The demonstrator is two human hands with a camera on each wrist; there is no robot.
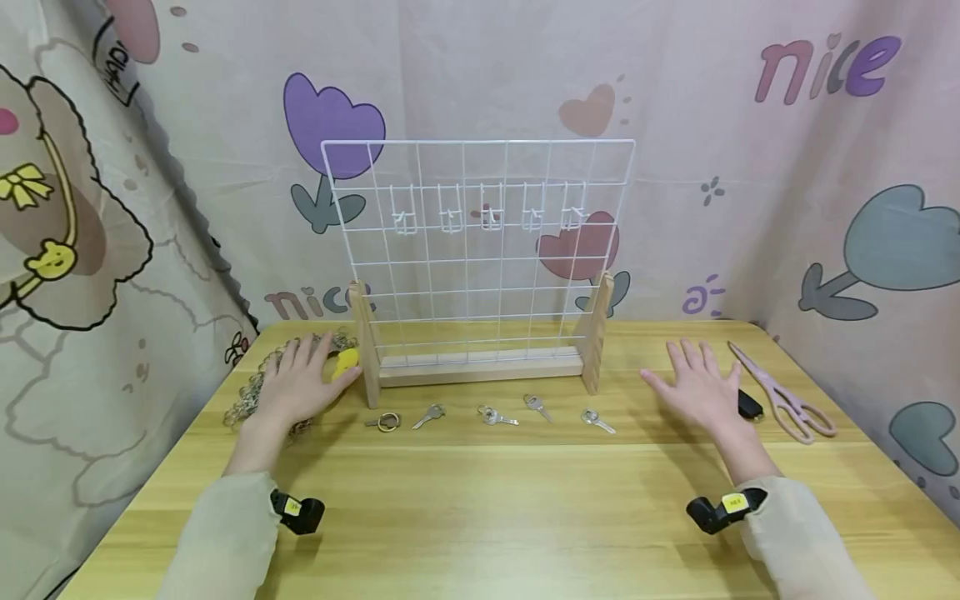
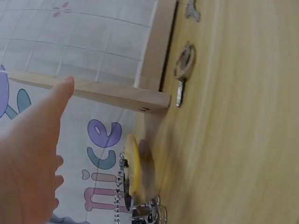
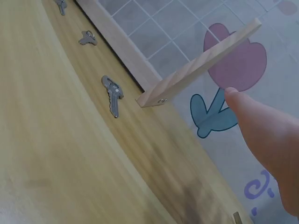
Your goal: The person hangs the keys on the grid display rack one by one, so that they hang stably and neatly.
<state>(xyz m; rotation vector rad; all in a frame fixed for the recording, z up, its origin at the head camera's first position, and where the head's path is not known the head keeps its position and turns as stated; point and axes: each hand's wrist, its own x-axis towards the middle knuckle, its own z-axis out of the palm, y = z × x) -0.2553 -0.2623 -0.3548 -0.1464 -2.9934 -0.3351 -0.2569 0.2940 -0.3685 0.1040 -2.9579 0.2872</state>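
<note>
My left hand (image 1: pixel 300 383) is held palm down with fingers spread, over a heap of metal chains (image 1: pixel 243 402) and beside a yellow round piece (image 1: pixel 347 362). On the other side, my right hand (image 1: pixel 701 387) also has its fingers spread, just left of a black fob (image 1: pixel 748 406) and pink-handled scissors (image 1: pixel 782 400). Neither hand holds anything. Between them, several silver keys lie in a loose row, including a key with a ring (image 2: pixel 185 63) at the left end and a key (image 3: pixel 112 95) at the right end.
A white wire grid rack (image 1: pixel 480 275) with small white hooks (image 1: pixel 491 218) stands on a wooden base (image 1: pixel 480 367) behind the keys. Its wooden side posts (image 1: pixel 597 333) rise near both hands. Printed curtains (image 1: pixel 690 150) hang around the wooden table (image 1: pixel 487 517).
</note>
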